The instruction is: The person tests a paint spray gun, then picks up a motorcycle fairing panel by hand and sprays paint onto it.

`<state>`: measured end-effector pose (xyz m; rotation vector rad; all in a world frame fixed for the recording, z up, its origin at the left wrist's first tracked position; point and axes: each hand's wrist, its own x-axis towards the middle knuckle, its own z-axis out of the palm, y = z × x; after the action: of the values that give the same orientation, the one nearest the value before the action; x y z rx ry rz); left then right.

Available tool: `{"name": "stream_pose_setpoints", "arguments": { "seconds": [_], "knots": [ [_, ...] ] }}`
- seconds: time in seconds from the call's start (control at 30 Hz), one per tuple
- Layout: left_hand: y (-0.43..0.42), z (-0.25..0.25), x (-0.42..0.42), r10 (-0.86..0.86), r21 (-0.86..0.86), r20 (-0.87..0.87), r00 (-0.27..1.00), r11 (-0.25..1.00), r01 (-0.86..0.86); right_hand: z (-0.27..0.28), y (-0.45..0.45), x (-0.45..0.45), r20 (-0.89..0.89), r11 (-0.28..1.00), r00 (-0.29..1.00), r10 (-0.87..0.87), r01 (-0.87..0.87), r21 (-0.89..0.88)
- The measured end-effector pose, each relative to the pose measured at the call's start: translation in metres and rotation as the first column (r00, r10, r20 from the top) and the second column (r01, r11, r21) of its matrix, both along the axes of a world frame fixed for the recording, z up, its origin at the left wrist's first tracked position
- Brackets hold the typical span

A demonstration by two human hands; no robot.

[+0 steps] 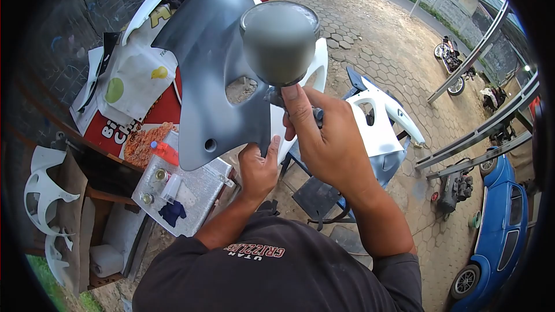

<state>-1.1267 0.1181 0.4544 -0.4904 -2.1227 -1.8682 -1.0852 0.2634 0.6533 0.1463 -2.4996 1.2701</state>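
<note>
My right hand (321,133) is wrapped round a spray gun, its thumb up against the base of the round paint cup (280,43). The cup looks grey and cloudy and hides part of what lies behind it; the gun's nozzle is mostly hidden. Beyond it stands a large motorcycle fairing panel (208,52), dark grey with lighter patches and an oval cut-out. My left hand (259,167) grips the lower edge of this panel, thumb up, the other fingers behind it.
At left, a silver-topped table (193,199) bears a red-capped bottle (165,153), small jars and a dark cloth (172,212). White fairing parts (376,118) rest on a stand at right. Further off are a blue car (502,225), a compressor (454,193) and a motorcycle (454,66).
</note>
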Motion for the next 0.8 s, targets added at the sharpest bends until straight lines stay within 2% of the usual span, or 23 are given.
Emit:
{"name": "stream_pose_setpoints", "arguments": {
  "seconds": [0.1,0.23,0.37,0.6,0.7,0.8],
  "knots": [
    [0.002,-0.001,-0.001,0.005,-0.019,0.005,1.0,1.0,-0.005,0.002,-0.001,-0.002,0.058,0.997,0.997,0.043,-0.039,-0.071],
    [0.004,-0.002,-0.003,-0.003,-0.005,-0.045,0.999,1.0,0.003,-0.002,0.003,-0.007,0.007,0.993,1.0,-0.004,0.004,-0.117],
    [0.005,0.0,-0.003,-0.006,-0.018,0.003,1.0,1.0,0.006,-0.001,0.006,-0.003,0.019,0.982,0.998,-0.058,0.061,-0.181],
    [0.007,0.001,-0.002,0.003,-0.013,-0.011,1.0,1.0,-0.003,0.002,0.017,0.0,0.011,0.989,0.99,-0.144,0.143,0.028],
    [0.009,-0.004,-0.003,0.001,-0.006,-0.019,1.0,1.0,-0.001,0.0,0.015,-0.002,-0.053,0.989,0.993,-0.109,0.114,0.091],
    [0.008,-0.006,0.0,0.008,-0.014,-0.034,0.999,1.0,-0.009,-0.004,0.01,-0.002,-0.044,0.996,0.998,-0.054,0.057,0.071]
  ]
}}
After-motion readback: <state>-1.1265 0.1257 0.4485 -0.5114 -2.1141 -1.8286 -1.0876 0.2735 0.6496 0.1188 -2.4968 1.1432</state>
